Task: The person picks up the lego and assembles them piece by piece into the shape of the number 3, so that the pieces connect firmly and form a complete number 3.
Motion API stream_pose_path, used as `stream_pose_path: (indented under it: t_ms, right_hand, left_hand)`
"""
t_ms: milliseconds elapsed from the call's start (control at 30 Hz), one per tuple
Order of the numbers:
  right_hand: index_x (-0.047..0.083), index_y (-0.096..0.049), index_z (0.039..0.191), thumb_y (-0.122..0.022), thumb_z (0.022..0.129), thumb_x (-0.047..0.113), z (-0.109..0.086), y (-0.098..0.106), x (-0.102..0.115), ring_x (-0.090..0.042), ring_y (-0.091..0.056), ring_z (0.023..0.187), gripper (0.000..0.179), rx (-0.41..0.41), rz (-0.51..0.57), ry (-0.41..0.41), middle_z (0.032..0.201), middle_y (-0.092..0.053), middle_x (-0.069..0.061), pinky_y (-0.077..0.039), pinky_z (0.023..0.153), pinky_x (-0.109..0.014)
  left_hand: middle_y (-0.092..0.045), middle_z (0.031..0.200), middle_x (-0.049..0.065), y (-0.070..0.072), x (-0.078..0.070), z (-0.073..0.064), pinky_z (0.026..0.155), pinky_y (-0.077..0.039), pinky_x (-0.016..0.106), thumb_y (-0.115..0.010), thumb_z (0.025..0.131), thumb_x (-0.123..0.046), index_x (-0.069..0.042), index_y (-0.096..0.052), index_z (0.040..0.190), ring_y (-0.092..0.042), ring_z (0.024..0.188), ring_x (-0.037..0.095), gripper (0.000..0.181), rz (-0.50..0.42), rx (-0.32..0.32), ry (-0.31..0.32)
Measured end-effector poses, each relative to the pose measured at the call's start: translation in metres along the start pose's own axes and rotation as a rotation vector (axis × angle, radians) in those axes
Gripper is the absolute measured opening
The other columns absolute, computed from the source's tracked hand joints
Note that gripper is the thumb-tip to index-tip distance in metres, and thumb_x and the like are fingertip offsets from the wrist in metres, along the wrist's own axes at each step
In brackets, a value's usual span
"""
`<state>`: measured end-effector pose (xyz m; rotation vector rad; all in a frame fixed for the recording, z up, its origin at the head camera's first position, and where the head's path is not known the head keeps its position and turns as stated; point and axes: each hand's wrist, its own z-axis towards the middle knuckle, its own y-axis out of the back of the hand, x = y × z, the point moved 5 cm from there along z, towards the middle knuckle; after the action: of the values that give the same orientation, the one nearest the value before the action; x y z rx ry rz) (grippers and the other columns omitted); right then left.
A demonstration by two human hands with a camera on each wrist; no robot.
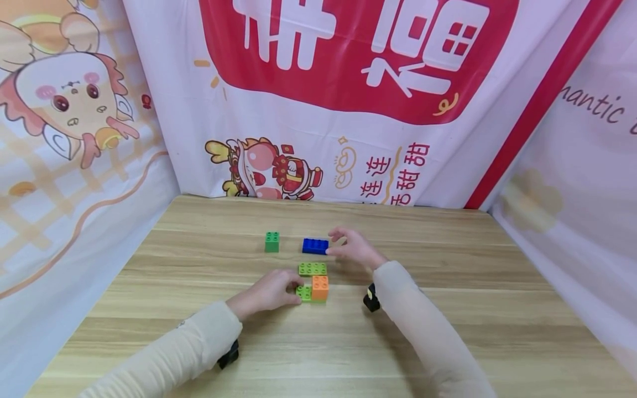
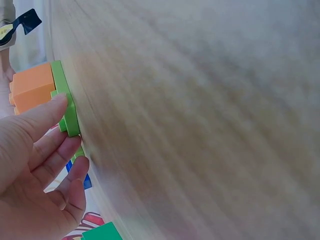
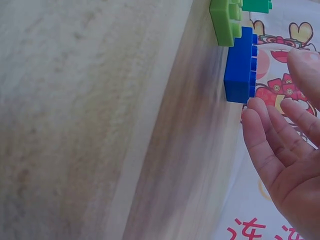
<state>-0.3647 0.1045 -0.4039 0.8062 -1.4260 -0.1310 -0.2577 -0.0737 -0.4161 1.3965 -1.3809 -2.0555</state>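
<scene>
In the head view, my left hand [image 1: 275,289] pinches the left end of a light green building brick [image 1: 304,293] between thumb and fingers. An orange brick [image 1: 320,287] is stacked on that brick's right end. The left wrist view shows the thumb against the light green brick [image 2: 70,107] beside the orange brick [image 2: 34,87]. Farther back, my right hand [image 1: 354,249] has its fingers spread by the right end of a blue brick [image 1: 315,246]. Seen from the right wrist, the fingertips are just past the end of the blue brick [image 3: 240,67], holding nothing.
A second light green brick [image 1: 312,269] lies between the blue brick and the stacked pair. Back left stands a green brick [image 1: 271,242]. All sit on a wood-grain table [image 1: 278,354], with a printed cloth [image 1: 189,110] hanging behind its far edge.
</scene>
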Motion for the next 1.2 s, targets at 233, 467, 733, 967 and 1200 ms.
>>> stream_pose_path:
  t_ms: [233, 467, 733, 967, 1200]
  right_hand:
    - [0.0, -0.049, 0.126, -0.07, 0.082, 0.012, 0.006, -0.002, -0.003, -0.022, -0.058, 0.084, 0.05, 0.01, -0.001, 0.002, 0.118, -0.052, -0.016, -0.051, 0.074, -0.038]
    - [0.0, -0.048, 0.127, -0.07, 0.082, 0.011, 0.01, -0.005, -0.008, -0.021, -0.058, 0.081, 0.051, 0.011, 0.03, -0.019, 0.119, -0.051, -0.016, -0.051, 0.072, -0.036]
    - [-0.003, -0.048, 0.126, -0.069, 0.081, 0.003, 0.014, -0.011, -0.01, -0.025, -0.058, 0.074, 0.05, 0.002, 0.078, -0.043, 0.118, -0.05, -0.016, -0.051, 0.066, -0.035]
    - [-0.001, -0.051, 0.123, -0.068, 0.082, 0.003, 0.017, -0.013, -0.01, -0.022, -0.057, 0.068, 0.045, -0.004, 0.031, -0.076, 0.116, -0.052, -0.013, -0.05, 0.062, -0.032]
    - [-0.003, -0.054, 0.117, -0.067, 0.081, -0.001, 0.02, -0.016, -0.013, -0.019, -0.054, 0.065, 0.039, -0.017, 0.044, -0.077, 0.111, -0.052, -0.014, -0.048, 0.057, -0.029]
  left_hand:
    - [-0.064, 0.097, 0.008, 0.001, -0.002, -0.002, 0.077, -0.048, 0.034, -0.076, 0.074, -0.011, 0.0, -0.065, 0.106, -0.058, 0.085, 0.018, 0.035, -0.002, -0.006, -0.009]
    - [-0.064, 0.094, 0.008, 0.001, -0.003, -0.002, 0.075, -0.048, 0.034, -0.075, 0.073, -0.009, 0.002, -0.065, 0.104, -0.058, 0.083, 0.018, 0.034, 0.014, -0.017, -0.038]
    - [-0.064, 0.097, 0.006, 0.0, 0.0, 0.0, 0.077, -0.048, 0.033, -0.076, 0.074, -0.013, -0.002, -0.065, 0.106, -0.058, 0.086, 0.017, 0.035, 0.013, -0.002, -0.011]
    - [-0.063, 0.097, 0.006, 0.001, 0.001, -0.001, 0.076, -0.047, 0.032, -0.076, 0.074, -0.014, -0.002, -0.066, 0.106, -0.057, 0.086, 0.016, 0.035, 0.002, -0.003, -0.016]
    - [-0.063, 0.1, 0.007, 0.0, 0.003, -0.001, 0.079, -0.047, 0.033, -0.076, 0.075, -0.014, -0.003, -0.065, 0.107, -0.058, 0.089, 0.017, 0.036, 0.0, -0.002, -0.011]
